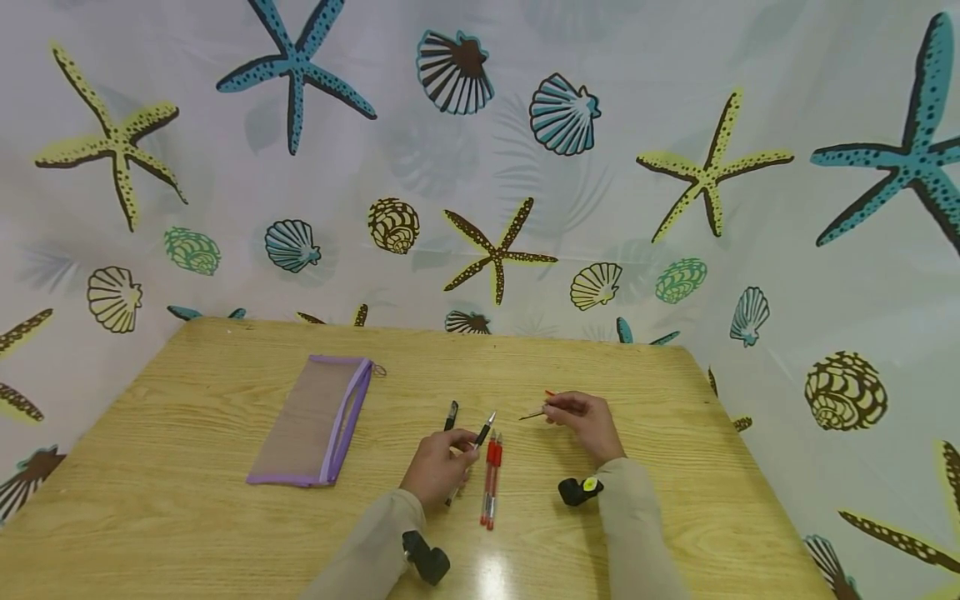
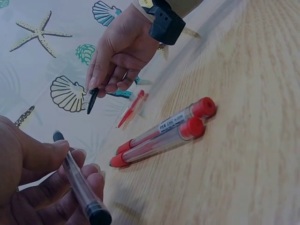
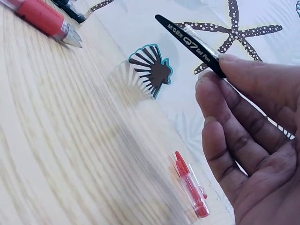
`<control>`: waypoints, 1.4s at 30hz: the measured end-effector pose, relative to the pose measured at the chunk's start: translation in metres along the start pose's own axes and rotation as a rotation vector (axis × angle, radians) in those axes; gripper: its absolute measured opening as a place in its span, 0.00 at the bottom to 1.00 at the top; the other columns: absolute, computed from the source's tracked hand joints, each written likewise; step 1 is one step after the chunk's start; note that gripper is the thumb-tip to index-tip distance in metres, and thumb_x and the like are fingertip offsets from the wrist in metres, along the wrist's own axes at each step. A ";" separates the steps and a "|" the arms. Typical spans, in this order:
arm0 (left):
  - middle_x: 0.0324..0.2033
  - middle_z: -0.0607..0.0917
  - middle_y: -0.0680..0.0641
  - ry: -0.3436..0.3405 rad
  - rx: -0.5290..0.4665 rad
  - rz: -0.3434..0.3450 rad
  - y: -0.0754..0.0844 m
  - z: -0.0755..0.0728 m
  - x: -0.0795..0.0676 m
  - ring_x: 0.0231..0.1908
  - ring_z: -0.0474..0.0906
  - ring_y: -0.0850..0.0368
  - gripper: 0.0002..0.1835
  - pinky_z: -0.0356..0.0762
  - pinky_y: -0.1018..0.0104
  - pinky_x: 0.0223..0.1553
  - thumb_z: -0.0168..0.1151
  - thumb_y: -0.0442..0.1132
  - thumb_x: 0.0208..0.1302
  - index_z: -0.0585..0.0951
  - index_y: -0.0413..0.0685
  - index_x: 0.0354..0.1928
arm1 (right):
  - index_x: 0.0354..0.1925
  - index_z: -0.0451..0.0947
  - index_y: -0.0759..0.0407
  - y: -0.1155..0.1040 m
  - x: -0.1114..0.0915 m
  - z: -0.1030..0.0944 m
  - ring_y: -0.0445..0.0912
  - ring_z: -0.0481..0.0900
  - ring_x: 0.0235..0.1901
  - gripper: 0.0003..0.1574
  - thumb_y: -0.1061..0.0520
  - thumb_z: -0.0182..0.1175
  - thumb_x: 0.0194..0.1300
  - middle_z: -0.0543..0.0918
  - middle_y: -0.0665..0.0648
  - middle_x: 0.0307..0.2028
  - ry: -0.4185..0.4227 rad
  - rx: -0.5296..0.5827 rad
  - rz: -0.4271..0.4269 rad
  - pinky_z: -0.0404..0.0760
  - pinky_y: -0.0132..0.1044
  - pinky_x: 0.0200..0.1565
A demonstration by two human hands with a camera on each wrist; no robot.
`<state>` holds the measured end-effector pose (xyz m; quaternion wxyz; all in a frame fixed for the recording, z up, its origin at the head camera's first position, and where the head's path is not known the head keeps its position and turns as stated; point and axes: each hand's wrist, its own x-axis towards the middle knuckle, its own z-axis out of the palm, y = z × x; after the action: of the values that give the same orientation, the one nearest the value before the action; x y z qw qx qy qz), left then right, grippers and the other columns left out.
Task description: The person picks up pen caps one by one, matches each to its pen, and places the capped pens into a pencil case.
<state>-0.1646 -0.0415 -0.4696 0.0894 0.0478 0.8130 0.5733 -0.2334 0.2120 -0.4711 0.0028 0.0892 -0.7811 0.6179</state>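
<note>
My left hand (image 1: pixel 441 468) holds an uncapped black gel pen (image 1: pixel 485 429) between thumb and fingers, its metal tip pointing up and away. In the left wrist view the clear barrel of this pen (image 2: pixel 80 185) crosses the fingers. My right hand (image 1: pixel 583 422) pinches a black pen cap (image 3: pixel 190 44) by one end, apart from the pen. Two uncapped red pens (image 1: pixel 491 479) lie side by side on the table between the hands. Another black pen (image 1: pixel 452 414) lies partly hidden under my left hand. Red cap pieces (image 3: pixel 191 187) rest on the table near my right hand.
A mesh pouch (image 1: pixel 307 421) with purple edging and a zip lies flat on the wooden table (image 1: pixel 165 433), left of the hands. Behind and beside the table hangs a white cloth (image 1: pixel 465 167) printed with starfish and shells.
</note>
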 end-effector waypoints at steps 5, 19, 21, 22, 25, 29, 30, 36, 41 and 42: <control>0.39 0.80 0.45 0.002 0.000 0.001 -0.001 0.000 0.000 0.25 0.78 0.55 0.15 0.79 0.63 0.27 0.58 0.33 0.68 0.79 0.38 0.54 | 0.48 0.78 0.77 -0.001 0.002 0.007 0.42 0.83 0.32 0.18 0.63 0.64 0.63 0.83 0.68 0.42 -0.006 0.036 -0.016 0.81 0.47 0.45; 0.38 0.79 0.46 0.001 0.001 -0.001 0.000 0.001 0.001 0.24 0.78 0.56 0.14 0.79 0.63 0.26 0.58 0.32 0.68 0.79 0.38 0.54 | 0.48 0.79 0.76 -0.010 0.005 0.026 0.43 0.83 0.33 0.19 0.62 0.63 0.64 0.84 0.64 0.40 -0.030 0.028 0.000 0.80 0.41 0.44; 0.38 0.80 0.46 0.002 0.006 0.000 0.000 0.000 0.001 0.24 0.78 0.56 0.14 0.79 0.63 0.26 0.58 0.32 0.68 0.79 0.38 0.54 | 0.48 0.79 0.76 -0.010 0.006 0.027 0.44 0.83 0.34 0.19 0.62 0.63 0.64 0.84 0.64 0.40 -0.036 0.030 -0.002 0.81 0.43 0.44; 0.38 0.80 0.46 0.003 0.009 0.000 0.000 0.000 0.001 0.24 0.78 0.56 0.14 0.79 0.63 0.26 0.58 0.32 0.68 0.79 0.38 0.54 | 0.48 0.78 0.76 -0.010 0.007 0.028 0.44 0.83 0.34 0.19 0.62 0.63 0.64 0.85 0.64 0.40 -0.041 0.035 -0.004 0.81 0.44 0.44; 0.37 0.80 0.46 0.004 0.016 -0.010 0.001 0.000 0.001 0.24 0.78 0.56 0.14 0.79 0.63 0.25 0.59 0.32 0.67 0.80 0.38 0.54 | 0.48 0.78 0.77 -0.009 0.009 0.031 0.44 0.83 0.33 0.19 0.62 0.63 0.64 0.85 0.61 0.39 -0.049 0.055 -0.010 0.81 0.46 0.44; 0.37 0.80 0.46 0.005 0.022 -0.023 0.002 0.000 0.000 0.24 0.77 0.56 0.14 0.78 0.63 0.25 0.59 0.32 0.67 0.80 0.39 0.53 | 0.48 0.78 0.77 -0.010 0.009 0.034 0.43 0.83 0.33 0.19 0.62 0.63 0.64 0.86 0.58 0.38 -0.059 0.072 -0.017 0.81 0.45 0.44; 0.37 0.80 0.46 0.005 0.023 -0.026 0.002 0.000 0.000 0.24 0.77 0.56 0.14 0.78 0.63 0.25 0.59 0.32 0.67 0.80 0.39 0.53 | 0.48 0.78 0.77 -0.010 0.009 0.034 0.43 0.83 0.33 0.19 0.62 0.63 0.64 0.86 0.58 0.37 -0.062 0.073 -0.018 0.81 0.45 0.44; 0.37 0.80 0.46 0.010 0.035 -0.020 0.002 0.000 0.000 0.25 0.78 0.56 0.14 0.78 0.64 0.25 0.59 0.33 0.67 0.80 0.39 0.53 | 0.49 0.78 0.76 -0.013 0.010 0.037 0.43 0.83 0.33 0.19 0.62 0.63 0.64 0.86 0.58 0.38 -0.076 0.077 -0.012 0.80 0.47 0.45; 0.37 0.80 0.46 0.009 0.039 -0.008 0.003 0.000 -0.001 0.25 0.77 0.56 0.14 0.78 0.65 0.25 0.59 0.33 0.67 0.80 0.39 0.53 | 0.49 0.78 0.76 -0.016 0.011 0.038 0.43 0.82 0.33 0.19 0.62 0.62 0.65 0.86 0.57 0.38 -0.081 0.077 -0.009 0.80 0.49 0.46; 0.37 0.80 0.46 0.009 0.036 -0.009 0.003 -0.001 0.000 0.25 0.77 0.56 0.14 0.78 0.65 0.25 0.59 0.33 0.67 0.80 0.39 0.53 | 0.49 0.78 0.77 -0.017 0.011 0.038 0.43 0.82 0.33 0.20 0.62 0.62 0.65 0.86 0.57 0.38 -0.082 0.075 -0.009 0.80 0.49 0.46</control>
<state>-0.1643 -0.0412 -0.4670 0.0874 0.0434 0.8238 0.5583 -0.2378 0.1697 -0.4626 -0.0299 0.1182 -0.7564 0.6427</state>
